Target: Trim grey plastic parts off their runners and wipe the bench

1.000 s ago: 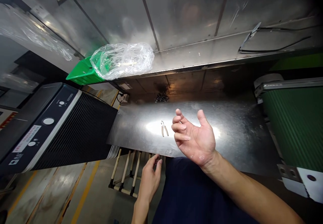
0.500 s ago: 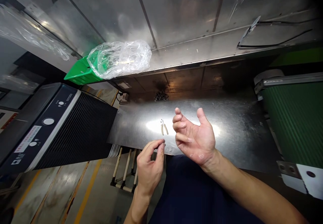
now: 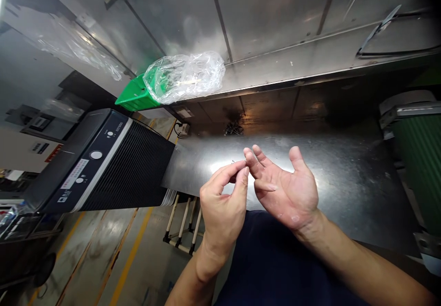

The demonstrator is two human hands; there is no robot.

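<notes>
The left hand (image 3: 222,207) is rising toward the right hand (image 3: 289,193), its fingers (image 3: 227,179) pinching together while the right's are spreading apart; the pliers (image 3: 233,162) are lying on the bench (image 3: 337,172), nearly hidden beneath the pinch.

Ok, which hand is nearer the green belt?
The right hand is nearer, over the steel sheet, apart from the green belt. The left hand is farther, on the right hand's far side from the belt.
</notes>
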